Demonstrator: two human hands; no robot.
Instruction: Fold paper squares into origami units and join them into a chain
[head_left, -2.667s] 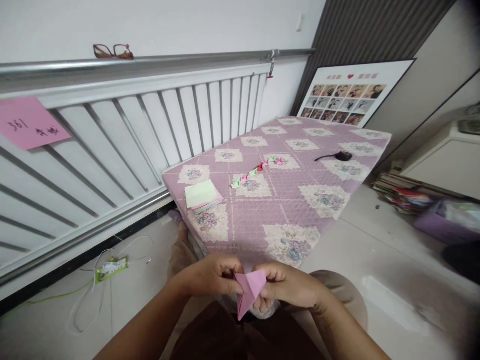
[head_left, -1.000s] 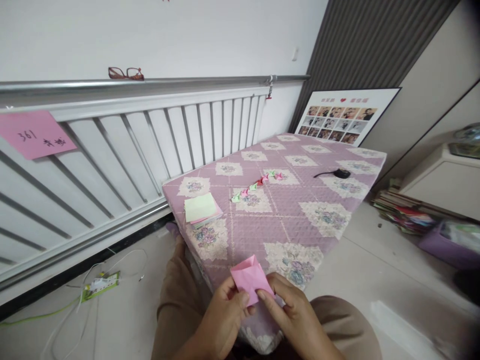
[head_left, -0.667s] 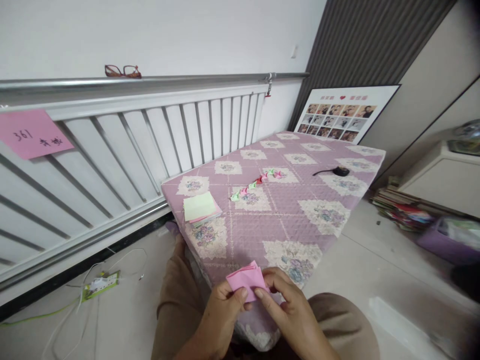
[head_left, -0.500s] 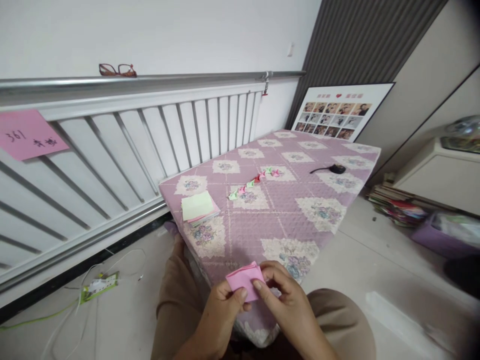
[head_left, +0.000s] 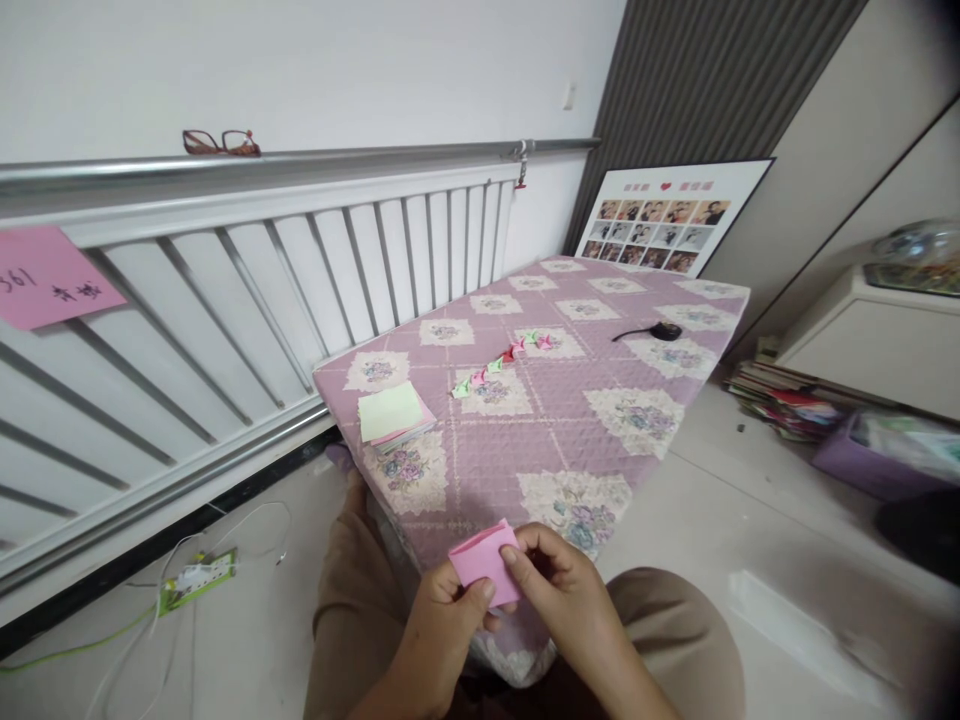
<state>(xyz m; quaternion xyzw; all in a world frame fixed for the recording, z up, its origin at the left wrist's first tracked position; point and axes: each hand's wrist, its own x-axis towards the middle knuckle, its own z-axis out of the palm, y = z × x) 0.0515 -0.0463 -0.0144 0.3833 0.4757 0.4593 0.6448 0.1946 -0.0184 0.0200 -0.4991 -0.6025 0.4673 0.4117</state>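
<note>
Since a moment ago, the right hand (head_left: 564, 588) has slid its thumb up the right side of the pink paper (head_left: 478, 570), a folded square above the near corner of the table (head_left: 487, 465). That hand pinches its right edge; the left hand (head_left: 448, 605) pinches its lower left. Farther off, a stack of paper (head_left: 390, 413) lies by the table's left corner, folded pieces (head_left: 508, 356) line its middle, and a black object (head_left: 664, 331) lies toward its right corner. Beyond the far edge stands a photo board (head_left: 641, 232).

From here I see the left hand (head_left: 442, 618) at eight o'clock and right hand (head_left: 564, 580) at three pinching a folded pink paper (head_left: 484, 563); the paper stack (head_left: 391, 413) lies toward eleven, little folded figures (head_left: 508, 355) at twelve.
</note>
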